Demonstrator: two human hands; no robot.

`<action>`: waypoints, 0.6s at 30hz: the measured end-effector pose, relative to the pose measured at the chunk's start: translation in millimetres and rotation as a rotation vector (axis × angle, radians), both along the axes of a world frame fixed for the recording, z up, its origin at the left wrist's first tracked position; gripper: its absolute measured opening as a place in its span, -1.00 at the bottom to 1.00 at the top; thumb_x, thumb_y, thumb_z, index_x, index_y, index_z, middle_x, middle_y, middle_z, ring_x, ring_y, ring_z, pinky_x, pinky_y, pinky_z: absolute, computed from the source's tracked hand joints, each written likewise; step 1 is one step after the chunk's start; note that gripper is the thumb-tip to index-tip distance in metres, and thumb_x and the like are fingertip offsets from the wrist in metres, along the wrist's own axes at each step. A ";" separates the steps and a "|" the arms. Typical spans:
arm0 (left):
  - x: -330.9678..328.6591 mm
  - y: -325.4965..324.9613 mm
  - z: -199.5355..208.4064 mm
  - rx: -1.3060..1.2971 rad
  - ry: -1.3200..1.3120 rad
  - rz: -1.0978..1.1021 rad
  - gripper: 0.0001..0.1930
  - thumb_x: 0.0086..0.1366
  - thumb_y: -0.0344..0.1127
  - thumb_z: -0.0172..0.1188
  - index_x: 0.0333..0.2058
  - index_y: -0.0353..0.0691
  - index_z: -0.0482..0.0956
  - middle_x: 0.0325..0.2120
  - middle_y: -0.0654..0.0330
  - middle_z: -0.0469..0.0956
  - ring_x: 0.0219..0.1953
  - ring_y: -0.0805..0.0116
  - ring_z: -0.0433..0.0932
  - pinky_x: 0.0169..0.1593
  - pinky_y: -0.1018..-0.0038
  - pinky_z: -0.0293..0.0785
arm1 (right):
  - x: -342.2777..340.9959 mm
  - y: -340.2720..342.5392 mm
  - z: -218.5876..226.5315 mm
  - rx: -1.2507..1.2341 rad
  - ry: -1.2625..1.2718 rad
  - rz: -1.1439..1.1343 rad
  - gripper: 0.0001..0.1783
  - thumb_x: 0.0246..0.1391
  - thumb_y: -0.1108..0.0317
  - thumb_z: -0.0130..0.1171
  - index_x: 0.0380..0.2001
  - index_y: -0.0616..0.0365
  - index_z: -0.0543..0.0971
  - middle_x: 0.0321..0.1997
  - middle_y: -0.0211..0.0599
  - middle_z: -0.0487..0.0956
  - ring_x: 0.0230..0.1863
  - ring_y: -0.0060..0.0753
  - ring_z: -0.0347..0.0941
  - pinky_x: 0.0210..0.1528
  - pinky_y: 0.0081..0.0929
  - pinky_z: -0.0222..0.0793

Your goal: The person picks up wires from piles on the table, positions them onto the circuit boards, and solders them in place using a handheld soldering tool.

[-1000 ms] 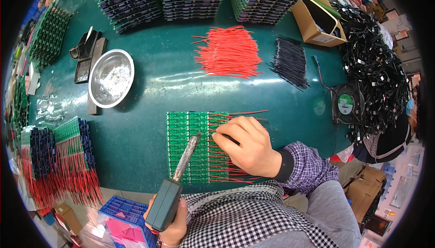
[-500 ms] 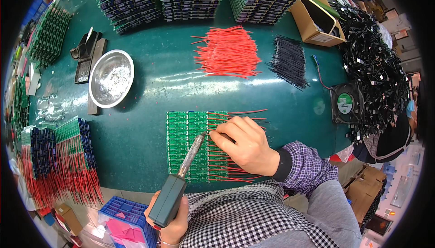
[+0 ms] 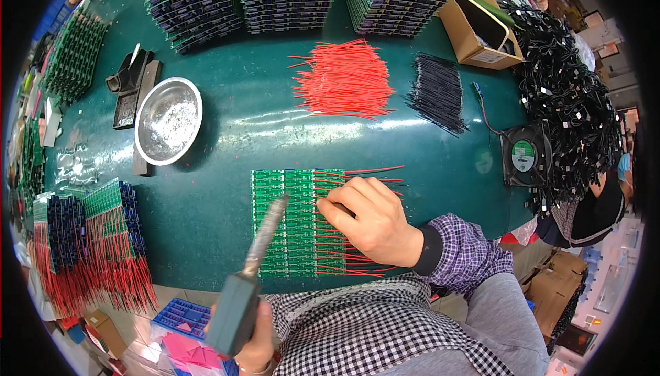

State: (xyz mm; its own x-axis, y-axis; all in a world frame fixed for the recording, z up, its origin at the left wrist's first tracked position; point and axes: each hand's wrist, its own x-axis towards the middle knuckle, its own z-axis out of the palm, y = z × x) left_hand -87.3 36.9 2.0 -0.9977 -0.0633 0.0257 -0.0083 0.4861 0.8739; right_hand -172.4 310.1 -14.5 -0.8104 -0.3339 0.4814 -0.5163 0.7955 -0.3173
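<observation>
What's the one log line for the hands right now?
left hand: holds soldering iron, tip over green board | right hand: over board's red wires

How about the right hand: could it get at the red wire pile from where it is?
Probably yes: the red wire pile lies ahead of the right hand, and nothing bulky shows between them. Its fingertips look busy at the green board, though.

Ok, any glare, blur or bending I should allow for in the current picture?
Head view: a pale glare band crosses the table below the red wires; head view: the soldering iron looks smeared, the right hand sharper; head view: straight edges curve near the dark rim.
</observation>
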 end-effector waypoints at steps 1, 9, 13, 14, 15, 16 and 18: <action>-2.6 1.1 2.0 0.031 0.132 0.182 -0.62 0.12 -0.53 0.42 -0.06 -0.43 0.58 -0.17 0.08 0.62 -0.33 0.39 0.54 -0.23 0.47 0.47 | -0.2 -0.5 0.0 0.003 0.019 0.000 -0.76 -0.16 0.44 0.22 -0.32 0.26 0.60 -0.41 -0.36 0.43 -0.33 -0.37 0.38 -0.32 -0.43 0.29; -87.9 -9.5 47.2 0.057 0.499 0.453 -0.72 0.13 -0.63 0.29 -0.13 -0.44 0.62 -0.28 0.05 0.65 -0.58 0.48 0.34 -0.50 0.54 0.25 | 2.0 0.7 2.1 -0.020 -0.016 0.005 -0.69 -0.16 0.46 0.27 -0.25 0.24 0.64 -0.28 -0.30 0.57 -0.34 -0.34 0.47 -0.36 -0.42 0.34; -83.8 -11.3 16.6 0.288 0.320 0.390 -0.52 0.13 -0.67 0.29 0.07 -0.48 0.47 -0.12 -0.04 0.63 -0.60 0.57 0.33 -0.57 0.62 0.17 | 0.4 -0.6 -2.6 -0.060 0.010 -0.005 -0.71 -0.16 0.46 0.27 -0.26 0.24 0.64 -0.27 -0.29 0.58 -0.32 -0.31 0.49 -0.32 -0.39 0.37; -67.6 -7.3 17.8 0.297 0.348 0.361 -0.48 0.13 -0.68 0.29 0.10 -0.47 0.44 -0.12 -0.04 0.63 -0.59 0.56 0.35 -0.57 0.63 0.17 | 4.3 -2.8 0.1 -0.064 0.002 -0.003 -0.71 -0.16 0.46 0.27 -0.26 0.24 0.64 -0.27 -0.29 0.58 -0.32 -0.31 0.49 -0.32 -0.39 0.37; -55.6 0.4 20.0 0.311 0.335 0.319 -0.48 0.12 -0.64 0.31 0.10 -0.47 0.45 -0.11 -0.07 0.63 -0.58 0.50 0.39 -0.56 0.61 0.20 | 4.3 -1.0 3.0 -0.084 0.020 0.006 -0.70 -0.17 0.45 0.28 -0.26 0.24 0.63 -0.27 -0.29 0.59 -0.32 -0.31 0.49 -0.32 -0.39 0.38; -39.7 -4.6 12.9 0.270 0.294 0.264 -0.47 0.14 -0.61 0.32 0.11 -0.46 0.44 -0.13 -0.02 0.63 -0.53 0.43 0.48 -0.52 0.52 0.34 | 4.4 0.9 4.6 -0.104 0.038 0.015 -0.69 -0.18 0.45 0.28 -0.26 0.24 0.63 -0.28 -0.29 0.59 -0.32 -0.30 0.50 -0.31 -0.39 0.38; -16.0 -2.8 11.6 0.192 0.148 0.203 -0.45 0.08 -0.64 0.31 0.10 -0.47 0.46 -0.10 -0.04 0.61 -0.37 0.41 0.54 -0.41 0.61 0.42 | 5.5 2.7 -0.2 -0.093 0.033 0.015 -0.68 -0.19 0.45 0.28 -0.25 0.24 0.63 -0.28 -0.29 0.59 -0.33 -0.30 0.49 -0.32 -0.39 0.38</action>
State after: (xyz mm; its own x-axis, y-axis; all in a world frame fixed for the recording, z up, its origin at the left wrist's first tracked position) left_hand -103.3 34.0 13.7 -0.9505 -0.2786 0.1377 0.0456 0.3134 0.9485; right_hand -166.9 312.8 -14.6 -0.7890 -0.2984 0.5371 -0.5391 0.7556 -0.3721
